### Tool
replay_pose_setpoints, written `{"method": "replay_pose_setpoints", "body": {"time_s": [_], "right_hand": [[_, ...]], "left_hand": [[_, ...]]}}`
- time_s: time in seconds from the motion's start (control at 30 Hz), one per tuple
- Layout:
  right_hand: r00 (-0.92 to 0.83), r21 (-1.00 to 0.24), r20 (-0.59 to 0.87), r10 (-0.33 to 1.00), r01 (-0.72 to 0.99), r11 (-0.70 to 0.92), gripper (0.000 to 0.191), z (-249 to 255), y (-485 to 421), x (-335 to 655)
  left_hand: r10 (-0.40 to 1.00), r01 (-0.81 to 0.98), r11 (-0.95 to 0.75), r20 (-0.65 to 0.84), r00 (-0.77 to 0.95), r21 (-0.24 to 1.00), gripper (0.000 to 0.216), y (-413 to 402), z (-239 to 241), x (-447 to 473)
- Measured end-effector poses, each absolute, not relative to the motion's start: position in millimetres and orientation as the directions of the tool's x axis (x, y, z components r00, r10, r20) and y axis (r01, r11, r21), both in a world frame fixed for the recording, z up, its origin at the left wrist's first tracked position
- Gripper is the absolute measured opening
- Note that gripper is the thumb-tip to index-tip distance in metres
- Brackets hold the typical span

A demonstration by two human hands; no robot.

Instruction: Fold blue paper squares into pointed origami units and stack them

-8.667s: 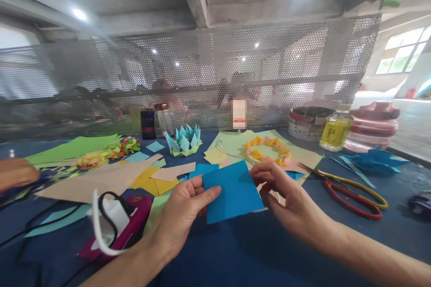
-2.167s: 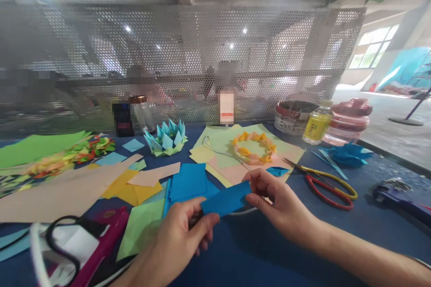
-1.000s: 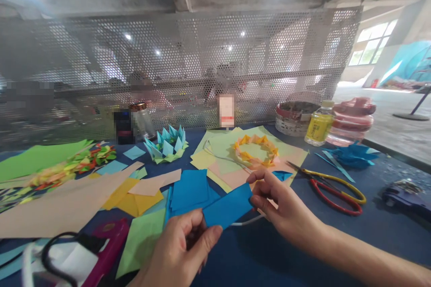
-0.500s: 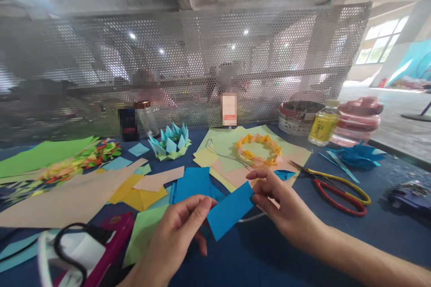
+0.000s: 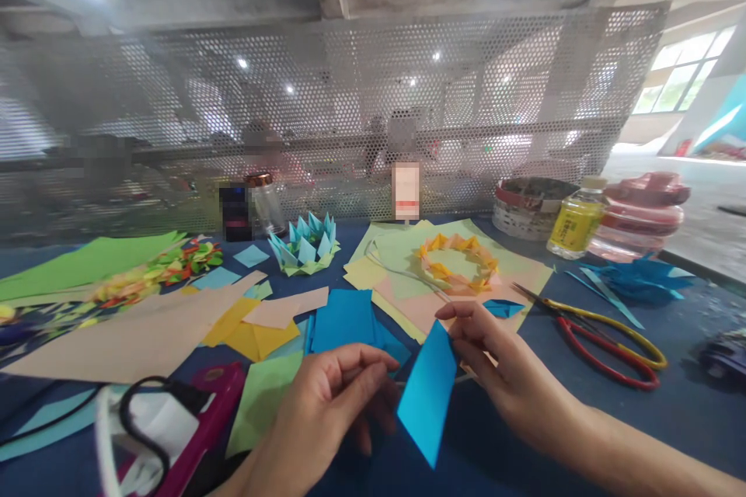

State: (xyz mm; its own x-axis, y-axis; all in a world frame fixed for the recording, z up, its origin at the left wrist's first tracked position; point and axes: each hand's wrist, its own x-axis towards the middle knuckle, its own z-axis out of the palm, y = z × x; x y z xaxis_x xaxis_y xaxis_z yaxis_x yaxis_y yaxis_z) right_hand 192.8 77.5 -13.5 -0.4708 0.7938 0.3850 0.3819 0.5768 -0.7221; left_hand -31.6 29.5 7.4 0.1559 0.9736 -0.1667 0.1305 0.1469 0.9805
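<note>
Dark-blue table (image 5: 483, 458) sits under both hands, paper scattered over it. Magenta tool (image 5: 218, 388) is left of the left hand (image 5: 329, 400); scissors (image 5: 559, 307) beyond and right of the right hand (image 5: 498, 349). Blue paper stack (image 5: 343, 322) just beyond the left hand. Right hand pinches the blue paper piece (image 5: 428, 396) by its upper right edge; piece hangs tilted between the hands. Left is loosely curled, looks empty, just beside it. Small folded blue piece (image 5: 502, 308) lies just beyond the right hand.

My read: step is positioning the piece for a fold. Next move would call for the left taking the free edge, edges lined up before creasing.

Hard to see: magenta tool cut off at bottom, piece's back hidden, left's lower fingers blurred.
</note>
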Motion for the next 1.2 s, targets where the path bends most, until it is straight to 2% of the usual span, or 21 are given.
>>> {"method": "replay_pose_setpoints", "body": {"time_s": [0.23, 0.5, 0.73, 0.93, 1.2], "right_hand": [[-0.505, -0.665, 0.398, 0.765, 0.416, 0.621, 0.023, -14.4, 73.2, 194.3], [-0.557, -0.573, 0.397, 0.729, 0.471, 0.671, 0.026, -15.4, 67.8, 194.0], [-0.571, -0.542, 0.403, 0.715, 0.481, 0.689, 0.027, -17.1, 67.8, 193.7], [-0.564, -0.536, 0.414, 0.714, 0.483, 0.693, 0.028, -14.7, 67.4, 193.2], [-0.579, -0.532, 0.420, 0.699, 0.467, 0.706, 0.025, -15.2, 68.5, 193.1]], "left_hand": [[0.970, 0.080, 0.142, -0.155, 0.188, 0.987, 0.059, 28.0, 7.5, -32.3], [0.954, 0.095, 0.150, -0.169, 0.249, 0.984, 0.036, 24.1, -0.1, -32.7], [0.948, 0.100, 0.166, -0.187, 0.256, 0.981, 0.029, 25.3, -0.3, -32.3], [0.944, 0.072, 0.175, -0.189, 0.270, 0.982, 0.036, 25.6, -2.9, -32.8], [0.949, 0.121, 0.138, -0.166, 0.268, 0.983, 0.035, 25.2, 2.8, -29.8]]}}
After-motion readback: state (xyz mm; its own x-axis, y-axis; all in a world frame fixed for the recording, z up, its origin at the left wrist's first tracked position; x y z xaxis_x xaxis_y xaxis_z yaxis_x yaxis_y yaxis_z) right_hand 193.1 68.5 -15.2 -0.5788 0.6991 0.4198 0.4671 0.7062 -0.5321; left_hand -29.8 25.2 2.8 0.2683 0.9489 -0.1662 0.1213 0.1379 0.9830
